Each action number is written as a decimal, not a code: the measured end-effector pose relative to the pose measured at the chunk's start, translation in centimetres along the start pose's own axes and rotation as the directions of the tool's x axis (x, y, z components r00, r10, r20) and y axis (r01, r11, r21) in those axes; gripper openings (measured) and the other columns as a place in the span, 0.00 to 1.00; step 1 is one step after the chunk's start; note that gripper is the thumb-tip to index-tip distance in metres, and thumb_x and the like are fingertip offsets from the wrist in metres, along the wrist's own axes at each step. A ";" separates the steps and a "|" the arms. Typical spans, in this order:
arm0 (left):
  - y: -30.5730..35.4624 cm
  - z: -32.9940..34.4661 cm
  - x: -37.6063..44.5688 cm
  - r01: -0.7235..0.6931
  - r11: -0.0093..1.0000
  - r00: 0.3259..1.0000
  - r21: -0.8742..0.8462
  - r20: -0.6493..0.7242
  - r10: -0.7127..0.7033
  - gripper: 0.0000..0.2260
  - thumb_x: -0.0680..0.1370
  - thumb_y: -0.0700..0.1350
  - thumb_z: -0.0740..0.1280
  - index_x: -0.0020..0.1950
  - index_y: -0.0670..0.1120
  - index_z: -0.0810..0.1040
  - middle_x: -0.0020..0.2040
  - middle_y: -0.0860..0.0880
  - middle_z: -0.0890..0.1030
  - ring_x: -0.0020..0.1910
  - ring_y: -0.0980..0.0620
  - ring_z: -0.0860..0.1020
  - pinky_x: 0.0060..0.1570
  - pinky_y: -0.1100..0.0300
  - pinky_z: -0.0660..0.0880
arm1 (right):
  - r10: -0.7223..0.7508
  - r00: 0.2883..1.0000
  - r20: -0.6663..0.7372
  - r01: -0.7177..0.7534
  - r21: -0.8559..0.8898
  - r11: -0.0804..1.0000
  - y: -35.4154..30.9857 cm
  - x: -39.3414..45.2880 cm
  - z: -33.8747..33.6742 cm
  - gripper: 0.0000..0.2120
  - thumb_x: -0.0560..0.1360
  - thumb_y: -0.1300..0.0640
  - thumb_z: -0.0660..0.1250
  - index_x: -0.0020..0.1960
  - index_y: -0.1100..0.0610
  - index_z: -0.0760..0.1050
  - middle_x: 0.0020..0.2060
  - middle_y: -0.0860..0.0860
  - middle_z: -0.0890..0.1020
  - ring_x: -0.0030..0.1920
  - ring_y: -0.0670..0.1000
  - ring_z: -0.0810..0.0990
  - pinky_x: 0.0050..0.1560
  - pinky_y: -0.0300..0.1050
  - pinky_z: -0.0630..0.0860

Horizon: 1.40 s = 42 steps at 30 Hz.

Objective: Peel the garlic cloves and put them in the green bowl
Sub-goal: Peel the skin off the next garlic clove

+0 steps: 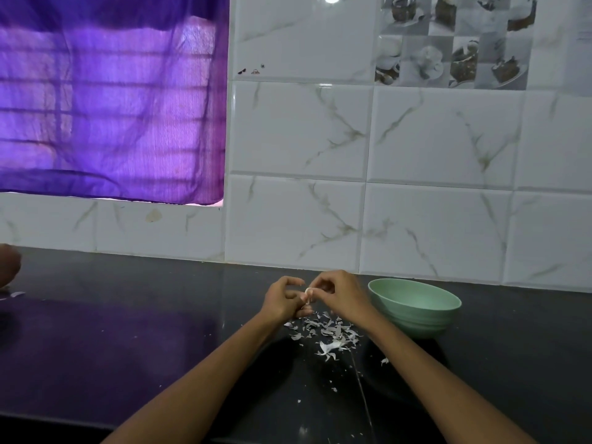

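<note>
Far left edge: brownish rounded obj [8, 265] on the dark counter [128, 347], cut off by the frame, can't tell what it is. Purple curtain [109, 97] over the window above it, white marble-look tiles [432, 139] across the rest of the back wall.

Mid-frame, both hands meet above the counter, w/ forearms coming up from the bottom edge. Left hand [283, 299] has its fingers curled in, gripping the lower part of a garlic clove [308, 293]. Right hand [341, 296] pinches the clove's top w/ thumb + fingertips, looks like it's pulling skin off. Clove is small, pale, roughly upright, long axis near vertical, wedged between the two hands. How much skin remains: too small to tell.

Directly under the hands, a scatter of papery peel scraps [326, 334] on the counter, so prob several cloves done already.

Right of that: green bowl [416, 307], upright, just beside the right hand, wrist close to the rim. Bowl's inside shows no cloves from this angle, but the near wall hides the bottom.

Key relation: the bowl lies to the right of the clove, and the right hand is the nearer one. Likely next: finish stripping, then a short move rightward over the rim to drop it in.
</note>
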<state>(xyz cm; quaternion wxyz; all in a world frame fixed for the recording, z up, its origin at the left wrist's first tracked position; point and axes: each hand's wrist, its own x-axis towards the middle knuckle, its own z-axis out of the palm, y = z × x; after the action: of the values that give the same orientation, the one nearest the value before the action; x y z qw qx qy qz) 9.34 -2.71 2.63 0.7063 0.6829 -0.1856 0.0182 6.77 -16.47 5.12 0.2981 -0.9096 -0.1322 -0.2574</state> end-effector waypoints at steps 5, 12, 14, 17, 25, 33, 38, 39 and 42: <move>-0.3 -0.1 0.2 -0.073 0.994 0.997 0.081 0.001 0.073 0.01 0.77 0.35 0.65 0.46 0.38 0.74 0.36 0.44 0.80 0.27 0.58 0.79 0.28 0.68 0.75 | 0.106 0.994 0.003 -0.104 0.219 0.970 0.0 -0.5 -0.1 0.07 0.71 0.56 0.72 0.37 0.59 0.80 0.30 0.53 0.79 0.25 0.44 0.73 0.28 0.42 0.74; -0.1 -0.3 -0.1 -0.171 0.972 0.984 0.163 -0.017 0.176 0.07 0.70 0.34 0.73 0.43 0.38 0.76 0.33 0.43 0.81 0.28 0.55 0.80 0.31 0.64 0.77 | 0.127 0.990 0.068 -0.142 0.309 0.940 -0.3 -0.6 -0.9 0.07 0.71 0.55 0.72 0.39 0.58 0.82 0.29 0.48 0.79 0.21 0.44 0.72 0.23 0.34 0.68; 0.0 -0.5 -0.1 -0.165 0.975 0.985 0.151 -0.022 0.170 0.07 0.69 0.32 0.73 0.41 0.38 0.76 0.32 0.43 0.81 0.28 0.55 0.80 0.30 0.65 0.77 | 0.115 0.989 0.095 -0.140 0.327 0.935 -0.4 -0.5 -1.0 0.05 0.71 0.56 0.73 0.38 0.56 0.81 0.27 0.45 0.78 0.22 0.44 0.72 0.24 0.35 0.69; 0.2 -0.7 -0.1 -0.125 0.987 0.992 0.105 0.007 0.125 0.06 0.70 0.31 0.72 0.40 0.37 0.76 0.30 0.44 0.81 0.28 0.55 0.81 0.31 0.65 0.78 | 0.098 0.986 0.134 -0.141 0.365 0.920 -0.3 -0.5 -1.1 0.05 0.71 0.59 0.72 0.37 0.56 0.81 0.27 0.45 0.78 0.26 0.42 0.73 0.27 0.36 0.71; 0.8 -1.5 -0.4 -0.012 0.999 0.990 -0.047 0.141 0.018 0.05 0.72 0.29 0.68 0.41 0.37 0.76 0.32 0.46 0.83 0.31 0.55 0.81 0.34 0.65 0.79 | 0.061 0.975 0.214 -0.143 0.394 0.908 -0.2 -0.4 -1.9 0.03 0.71 0.63 0.71 0.39 0.58 0.81 0.32 0.48 0.81 0.33 0.39 0.77 0.29 0.33 0.72; 0.5 -1.1 -0.3 0.076 0.981 0.984 -0.179 0.170 -0.046 0.06 0.74 0.31 0.66 0.40 0.40 0.75 0.37 0.42 0.82 0.36 0.53 0.82 0.38 0.63 0.80 | 0.145 0.980 0.140 -0.182 0.313 0.932 -0.1 -0.2 -1.3 0.07 0.69 0.64 0.70 0.34 0.55 0.80 0.34 0.52 0.82 0.37 0.48 0.78 0.27 0.35 0.72; 0.5 -1.0 -0.2 0.069 0.979 0.997 -0.192 -0.010 -0.073 0.07 0.75 0.31 0.65 0.39 0.40 0.74 0.41 0.42 0.79 0.34 0.51 0.79 0.34 0.62 0.80 | 0.096 0.987 0.126 -0.103 0.046 0.994 0.4 -0.1 -1.0 0.06 0.73 0.65 0.68 0.44 0.58 0.82 0.37 0.51 0.82 0.31 0.48 0.78 0.32 0.38 0.77; 0.5 -1.1 -0.1 0.047 0.981 0.997 -0.190 -0.049 -0.057 0.07 0.75 0.30 0.65 0.39 0.39 0.74 0.39 0.42 0.79 0.30 0.52 0.79 0.32 0.63 0.80 | 0.086 0.987 0.133 -0.082 -0.031 0.996 0.5 0.0 -1.0 0.09 0.74 0.66 0.66 0.48 0.57 0.82 0.42 0.51 0.83 0.33 0.48 0.79 0.36 0.39 0.78; 0.3 -1.1 0.1 0.016 0.994 0.999 -0.107 -0.044 -0.021 0.04 0.75 0.32 0.66 0.41 0.38 0.75 0.37 0.43 0.80 0.25 0.55 0.78 0.30 0.65 0.79 | 0.080 0.994 0.081 -0.064 -0.183 0.981 0.5 0.2 -1.0 0.09 0.77 0.56 0.65 0.55 0.55 0.80 0.50 0.50 0.83 0.40 0.46 0.79 0.47 0.43 0.76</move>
<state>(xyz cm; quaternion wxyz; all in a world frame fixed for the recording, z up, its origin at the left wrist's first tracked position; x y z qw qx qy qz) 9.61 -1.68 2.96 0.7458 0.6454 -0.1641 0.0169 6.68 -17.46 5.71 0.2176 -0.9475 -0.0885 -0.2170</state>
